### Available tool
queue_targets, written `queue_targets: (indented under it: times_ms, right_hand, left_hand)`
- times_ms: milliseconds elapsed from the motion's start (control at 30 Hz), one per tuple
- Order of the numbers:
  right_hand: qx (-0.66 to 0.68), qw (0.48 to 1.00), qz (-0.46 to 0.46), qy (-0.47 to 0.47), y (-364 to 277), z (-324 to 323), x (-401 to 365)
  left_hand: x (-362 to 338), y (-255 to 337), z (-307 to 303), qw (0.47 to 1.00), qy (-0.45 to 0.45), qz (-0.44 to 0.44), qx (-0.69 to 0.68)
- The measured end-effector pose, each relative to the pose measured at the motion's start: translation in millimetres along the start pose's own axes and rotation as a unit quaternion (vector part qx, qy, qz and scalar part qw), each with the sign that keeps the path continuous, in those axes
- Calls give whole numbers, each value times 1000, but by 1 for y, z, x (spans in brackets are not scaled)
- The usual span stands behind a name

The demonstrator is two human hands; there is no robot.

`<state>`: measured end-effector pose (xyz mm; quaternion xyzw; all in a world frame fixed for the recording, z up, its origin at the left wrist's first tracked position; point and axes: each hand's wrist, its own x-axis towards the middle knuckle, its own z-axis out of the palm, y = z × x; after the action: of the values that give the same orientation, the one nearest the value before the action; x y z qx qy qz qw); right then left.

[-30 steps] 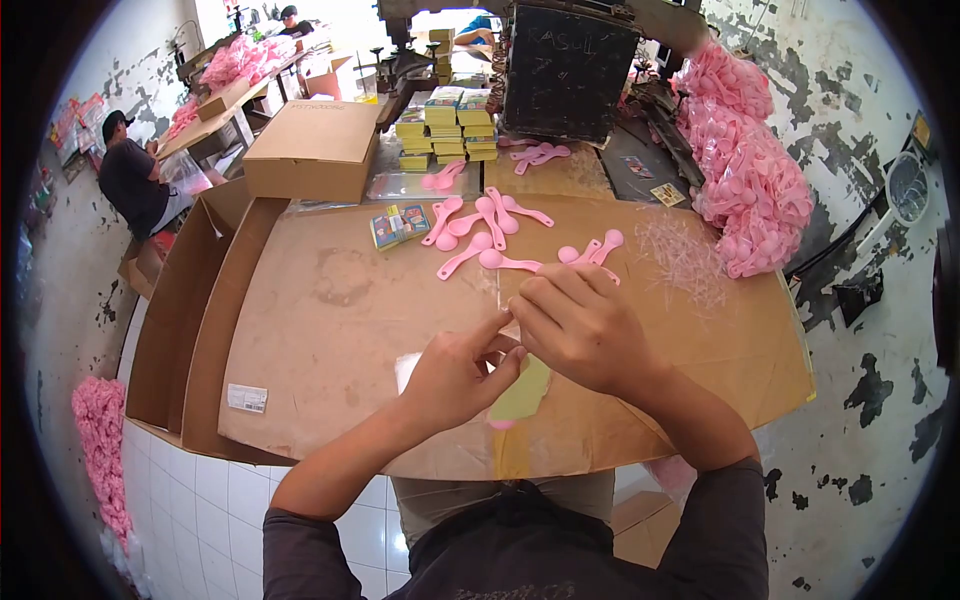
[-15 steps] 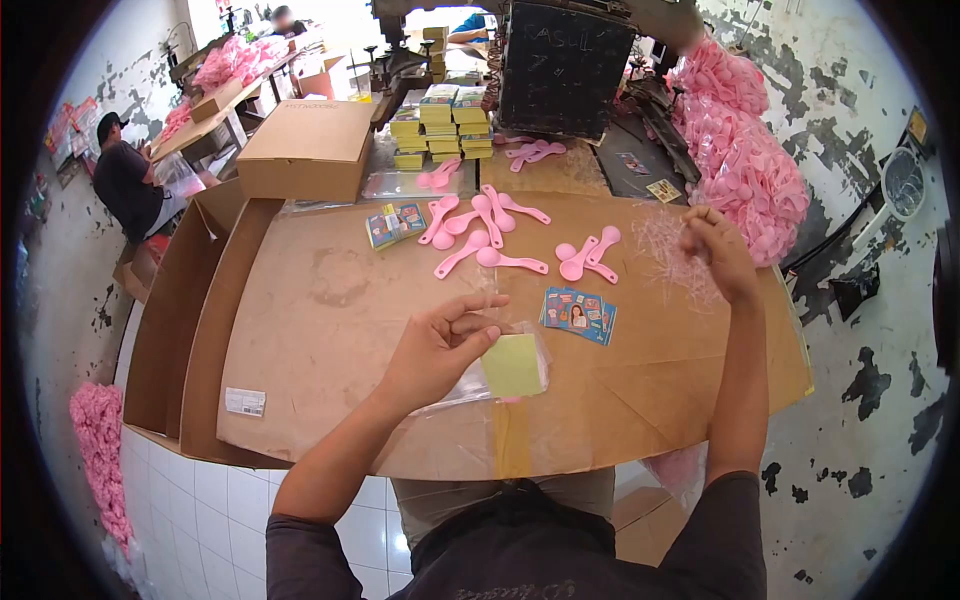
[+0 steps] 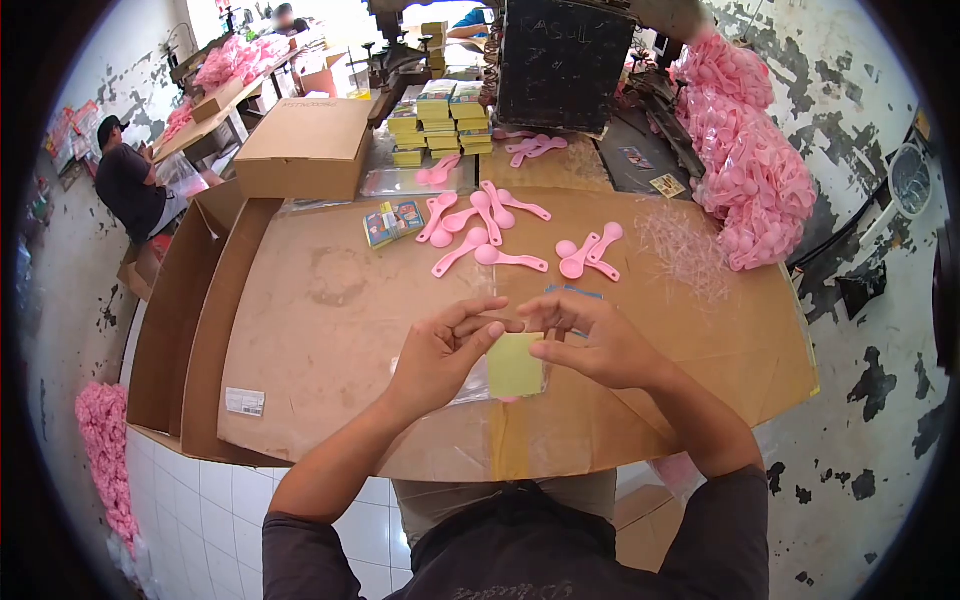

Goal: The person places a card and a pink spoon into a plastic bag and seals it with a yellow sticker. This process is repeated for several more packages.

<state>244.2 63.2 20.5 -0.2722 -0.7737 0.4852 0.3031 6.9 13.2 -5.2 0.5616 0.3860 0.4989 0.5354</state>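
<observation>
My left hand (image 3: 445, 352) pinches the upper left of a clear plastic bag (image 3: 470, 388). A yellow-green card (image 3: 516, 368) shows at the bag, and a bit of pink peeks out below it. At the card's upper right corner is my right hand (image 3: 600, 345), its fingers curled close together; whatever is between its fingertips is too small to make out. Partly hidden behind this hand lie blue printed cards (image 3: 574, 291). Pink measuring spoons (image 3: 490, 215) lie in a loose group beyond my hands, with a smaller cluster of spoons (image 3: 590, 255) to the right.
A heap of thin clear plastic strips (image 3: 685, 250) lies at the right of the cardboard-covered table (image 3: 310, 350). Stacked cards (image 3: 437, 120) and a closed carton (image 3: 305, 150) stand at the back. Bagged pink spoons (image 3: 750, 170) are piled right. A person (image 3: 130, 180) sits far left.
My right hand has moved from the heap of clear strips, left and toward me, to the card's upper right corner. It now covers part of the blue cards. My left hand stays nearly still.
</observation>
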Motion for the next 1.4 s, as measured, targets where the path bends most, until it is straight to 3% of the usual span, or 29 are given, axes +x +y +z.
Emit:
queue_targets:
  times_ms: [200, 333, 500, 600, 733, 933, 1033, 1233, 1400]
  right_hand:
    - [115, 992, 50, 7, 12, -1, 8]
    - [113, 991, 69, 28, 16, -5, 5]
    - [152, 984, 69, 53, 22, -6, 4]
    - [177, 981, 80, 24, 25, -12, 4]
    - [156, 986, 54, 24, 29, -14, 4]
    - [124, 992, 41, 0, 29, -23, 4]
    - [119, 992, 50, -13, 25, -24, 3]
    - [128, 991, 46, -10, 37, -18, 5]
    - [117, 992, 30, 37, 25, -7, 4]
  left_hand:
    - [-1, -4, -5, 999, -8, -11, -36]
    - [-1, -8, -5, 1000, 1, -21, 12]
    - [-2, -8, 1, 999, 37, 3, -26]
    - [-3, -13, -5, 999, 21, 21, 28]
    - [-4, -9, -8, 995, 5, 50, 81]
    - [-3, -7, -12, 997, -7, 59, 58]
    - [-2, -12, -12, 1000, -3, -10, -27]
    - [0, -9, -11, 997, -8, -60, 56]
    - [1, -15, -13, 998, 8, -30, 45]
